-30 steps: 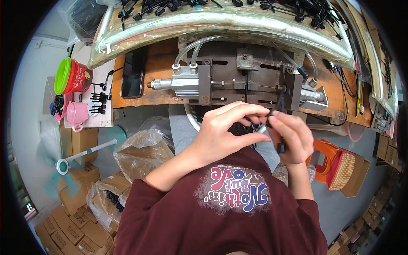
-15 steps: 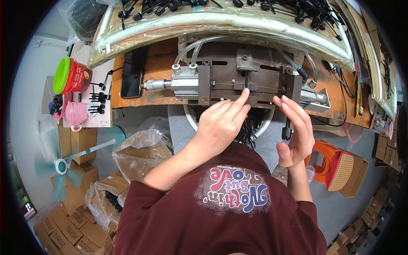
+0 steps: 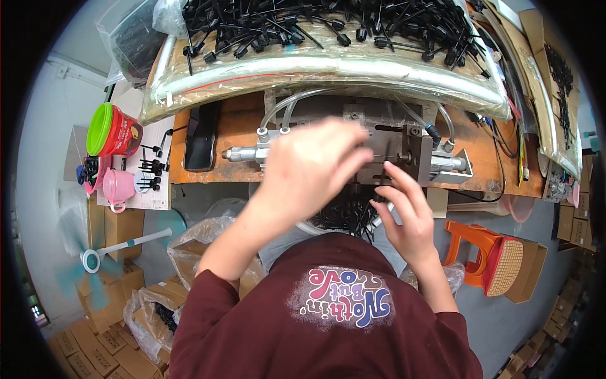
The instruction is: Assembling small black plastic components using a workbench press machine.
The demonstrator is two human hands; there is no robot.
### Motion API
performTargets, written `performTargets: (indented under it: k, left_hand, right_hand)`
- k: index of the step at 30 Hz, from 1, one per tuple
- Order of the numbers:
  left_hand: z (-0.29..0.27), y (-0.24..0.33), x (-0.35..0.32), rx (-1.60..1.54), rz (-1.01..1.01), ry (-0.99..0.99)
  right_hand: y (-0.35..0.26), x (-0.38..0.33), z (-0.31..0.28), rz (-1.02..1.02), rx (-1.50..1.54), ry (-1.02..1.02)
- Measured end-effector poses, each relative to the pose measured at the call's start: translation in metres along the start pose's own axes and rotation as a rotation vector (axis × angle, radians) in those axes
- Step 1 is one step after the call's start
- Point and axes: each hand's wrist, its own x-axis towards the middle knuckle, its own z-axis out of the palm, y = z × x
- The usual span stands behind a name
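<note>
My left hand (image 3: 309, 170) is raised over the metal press fixture (image 3: 407, 148) on the orange bench. It is blurred, its back faces me, and its fingers stretch right toward the fixture's slot; its palm side is hidden. My right hand (image 3: 404, 215) is just below the fixture with its fingers spread, the index tip close to the slot. I see nothing held in it. Under both hands, at my lap, a round bowl of small black plastic parts (image 3: 344, 218) is partly covered. An air cylinder (image 3: 243, 153) with clear hoses sticks out of the fixture's left side.
A big heap of black cable-tie-like parts (image 3: 315, 25) lies on plastic sheeting behind the fixture. A black phone (image 3: 201, 136), a red tub with a green lid (image 3: 110, 129) and a pink cup (image 3: 118, 187) are at the left. An orange stool (image 3: 489, 256), a fan (image 3: 95, 259), bags and cartons stand on the floor.
A second ago both hands were pinched together over the bowl. They parted, and now the left has swung up over the fixture while the right has moved up to its slot.
</note>
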Motion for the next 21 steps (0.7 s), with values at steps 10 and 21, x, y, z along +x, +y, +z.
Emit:
performTargets:
  k: [10, 21]
  left_hand:
    - [0.02, -0.075, 0.11, 0.46, -0.02, 0.161]
    - [-0.019, -0.019, 0.066, -0.101, -0.075, 0.064]
  right_hand:
    - [0.002, 0.014, 0.03, -0.187, -0.289, -0.158]
    - [0.002, 0.044, 0.001, -0.063, -0.094, -0.256]
